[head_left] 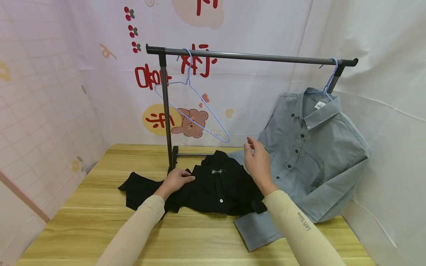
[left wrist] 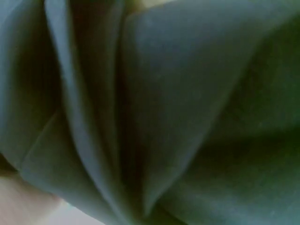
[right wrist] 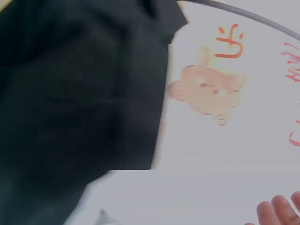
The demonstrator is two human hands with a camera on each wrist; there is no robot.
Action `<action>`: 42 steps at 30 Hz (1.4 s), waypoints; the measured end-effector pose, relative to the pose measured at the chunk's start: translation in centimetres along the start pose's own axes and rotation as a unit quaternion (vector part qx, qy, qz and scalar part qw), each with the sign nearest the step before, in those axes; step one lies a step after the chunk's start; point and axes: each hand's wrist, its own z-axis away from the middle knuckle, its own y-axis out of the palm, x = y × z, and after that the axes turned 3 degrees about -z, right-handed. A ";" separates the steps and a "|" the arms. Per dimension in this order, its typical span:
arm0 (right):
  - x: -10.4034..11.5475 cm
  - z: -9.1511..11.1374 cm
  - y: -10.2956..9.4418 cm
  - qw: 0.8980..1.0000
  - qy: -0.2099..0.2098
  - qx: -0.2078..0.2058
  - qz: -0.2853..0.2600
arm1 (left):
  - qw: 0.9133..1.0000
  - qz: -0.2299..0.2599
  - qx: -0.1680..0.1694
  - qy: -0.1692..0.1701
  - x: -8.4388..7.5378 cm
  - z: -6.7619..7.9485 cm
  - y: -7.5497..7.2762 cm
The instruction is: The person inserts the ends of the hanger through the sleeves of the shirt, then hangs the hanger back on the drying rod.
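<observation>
Hand, left [head_left: 175,181]: we pinch the black shirt [head_left: 206,192], which lies on the table [head_left: 186,244], beneath and between our hands. Hand, right [head_left: 259,164]: released, fingers loose, raised near the shirt. Beyond both: blue hanger [head_left: 188,77] on a dark rail [head_left: 259,56]. Right of our right hand: grey shirt [head_left: 309,147], hung on that rail.

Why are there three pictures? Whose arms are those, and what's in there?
They belong to a person, not a robot. The widest picture comes from a camera on the head, looking down; the other two come from cameras on the wrists, up close. On the table lies a black garment. A grey shirt hangs from the rack, partly resting on the table. A bare blue hanger hangs there too. The left hand pinches the black garment; the right hand is raised, holding nothing.
</observation>
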 end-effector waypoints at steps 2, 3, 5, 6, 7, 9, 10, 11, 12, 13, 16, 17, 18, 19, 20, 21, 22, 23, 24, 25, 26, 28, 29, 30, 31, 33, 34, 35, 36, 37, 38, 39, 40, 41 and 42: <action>1.6 -0.8 -0.4 1.000 -0.008 0.009 -0.020 | 1.000 0.013 -0.004 0.001 0.1 -0.1 0.0; 2.4 -1.2 -0.6 0.999 -0.010 0.014 -0.028 | 1.000 0.018 -0.006 0.002 0.1 -0.1 0.0; 3.8 -2.0 -0.7 0.999 -0.012 0.024 -0.038 | 1.000 0.022 -0.010 0.002 0.0 -0.1 -0.1; 4.4 -2.4 -0.8 0.999 -0.013 0.030 -0.041 | 1.000 0.022 -0.011 0.003 -0.1 0.0 -0.1; 5.0 -2.8 -0.8 0.998 -0.016 0.035 -0.042 | 1.000 0.022 -0.012 0.003 -0.2 0.0 -0.1; 6.1 -3.5 -0.6 0.998 -0.018 0.048 -0.037 | 1.000 0.019 -0.014 0.003 -0.4 0.0 0.0; 6.7 -3.9 -0.5 0.998 -0.018 0.055 -0.033 | 1.000 0.017 -0.016 0.003 -0.4 -0.1 0.0; 7.2 -4.2 -0.4 0.997 -0.019 0.065 -0.027 | 1.000 0.018 -0.018 0.002 -0.5 -0.1 0.0; 7.8 -4.6 -0.3 0.997 -0.019 0.074 -0.020 | 1.000 0.018 -0.021 0.001 -0.5 -0.2 0.0; 8.3 -4.9 -0.1 0.996 -0.021 0.083 -0.011 | 1.000 0.020 -0.025 0.001 -0.5 -0.2 0.1; 9.8 -5.7 0.5 0.994 -0.025 0.104 0.017 | 0.999 0.028 -0.035 -0.002 -0.3 -0.3 0.1; 10.2 -5.9 0.7 0.993 -0.026 0.110 0.027 | 0.999 0.031 -0.037 -0.003 -0.3 -0.4 0.1; 10.6 -6.1 0.9 0.993 -0.026 0.113 0.032 | 0.999 0.034 -0.037 -0.003 -0.2 -0.4 0.1; 10.9 -6.2 1.2 0.992 -0.027 0.115 0.040 | 0.999 0.037 -0.037 -0.003 -0.2 -0.4 0.1; 11.3 -6.4 1.4 0.992 -0.027 0.116 0.047 | 0.999 0.038 -0.035 -0.003 -0.2 -0.4 0.1; 11.6 -6.6 1.6 0.991 -0.028 0.116 0.055 | 0.999 0.040 -0.032 -0.003 -0.2 -0.4 0.2; 11.8 -6.7 1.8 0.991 -0.030 0.115 0.065 | 0.999 0.041 -0.028 -0.005 -0.2 -0.4 0.2; 12.1 -6.9 2.0 0.990 -0.031 0.113 0.075 | 0.999 0.040 -0.025 -0.005 -0.2 -0.4 0.2; 12.3 -7.0 2.1 0.990 -0.033 0.110 0.084 | 0.999 0.040 -0.021 -0.006 -0.2 -0.3 0.2; 12.4 -7.2 2.3 0.989 -0.034 0.107 0.095 | 0.999 0.038 -0.018 -0.008 -0.3 -0.3 0.2; 12.5 -7.4 2.5 0.989 -0.037 0.103 0.103 | 0.999 0.037 -0.014 -0.012 -0.3 -0.2 0.2; 12.7 -7.6 2.7 0.987 -0.041 0.097 0.117 | 1.000 0.027 -0.004 -0.015 -0.4 -0.1 0.2; 12.8 -7.7 2.8 0.987 -0.043 0.095 0.119 | 1.000 0.023 0.002 -0.016 -0.5 -0.1 0.2; 12.9 -7.8 3.0 0.987 -0.045 0.093 0.121 | 1.000 0.019 0.008 -0.015 -0.5 0.0 0.2; 13.0 -7.9 3.1 0.988 -0.047 0.091 0.119 | 1.000 0.014 0.014 -0.015 -0.6 0.0 0.2; 13.1 -7.9 3.3 0.989 -0.050 0.085 0.110 | 1.000 0.004 0.023 -0.007 -0.7 0.0 0.3; 13.2 -8.0 3.3 0.990 -0.049 0.082 0.103 | 1.000 0.002 0.024 -0.004 -0.7 0.0 0.4; 13.2 -7.9 3.4 0.992 -0.048 0.078 0.091 | 1.000 0.002 0.025 -0.001 -0.7 -0.1 0.4; 13.2 -7.9 3.5 0.993 -0.046 0.073 0.080 | 1.000 0.001 0.025 0.003 -0.7 -0.1 0.5; 13.2 -7.9 3.5 0.994 -0.045 0.067 0.068 | 1.000 0.000 0.023 0.006 -0.6 -0.2 0.6; 13.3 -7.9 3.6 0.996 -0.045 0.059 0.058 | 1.000 0.001 0.021 0.010 -0.6 -0.3 0.6; 13.2 -7.8 3.5 0.996 -0.045 0.051 0.049 | 1.000 0.004 0.019 0.013 -0.5 -0.4 0.7; 13.2 -7.8 3.5 0.997 -0.048 0.044 0.040 | 1.000 0.009 0.019 0.014 -0.5 -0.4 0.7; 13.3 -7.8 3.5 0.998 -0.050 0.036 0.030 | 1.000 0.012 0.017 0.015 -0.4 -0.5 0.8; 13.2 -7.8 3.4 0.998 -0.053 0.027 0.024 | 1.000 0.016 0.013 0.017 -0.4 -0.5 0.8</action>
